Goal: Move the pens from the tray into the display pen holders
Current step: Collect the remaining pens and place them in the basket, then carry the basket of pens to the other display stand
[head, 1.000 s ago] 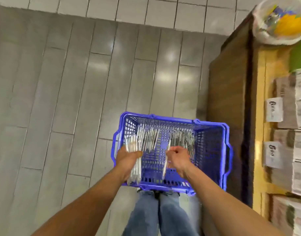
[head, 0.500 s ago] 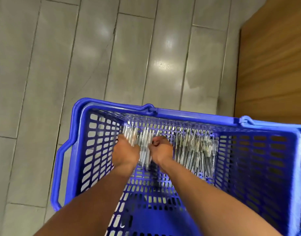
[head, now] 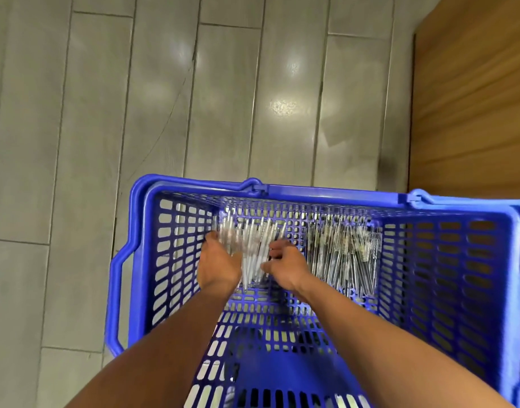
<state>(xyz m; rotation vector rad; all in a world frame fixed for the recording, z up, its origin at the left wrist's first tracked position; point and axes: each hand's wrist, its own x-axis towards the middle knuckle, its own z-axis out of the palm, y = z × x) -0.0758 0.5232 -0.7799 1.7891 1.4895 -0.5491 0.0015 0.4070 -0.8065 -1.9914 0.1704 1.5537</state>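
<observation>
Down on the grey tiled floor [head: 135,113] stands a blue mesh basket [head: 459,260], which serves as the tray, and both arms reach into it from the near side. Two lots of clear pens lie on its far bottom: a left bunch of pens [head: 252,245], blurred by motion, and a right bundle of pens [head: 344,248] lying apart from the hands against the far wall. The left hand [head: 220,266] is cupped at the left flank of the left bunch, its fingers [head: 213,235] curled round the outer pens; how many it holds I cannot tell through the blur. The right hand [head: 288,267] comes in from the right side of the same bunch with fingers bent onto the pens, seemingly pinching or gathering a few, though the grip itself is not sharp enough to be sure. By my reading, the step in hand is collecting a handful from the basket, the first part of each transfer; no display pen holder shows in view, only a wooden panel [head: 473,98] at far right. The next move would call for squaring the loose pens into one tidy handful, closing firmly so none slip through the mesh, then lifting them clear over the rim and turning toward wherever the holders stand.
</observation>
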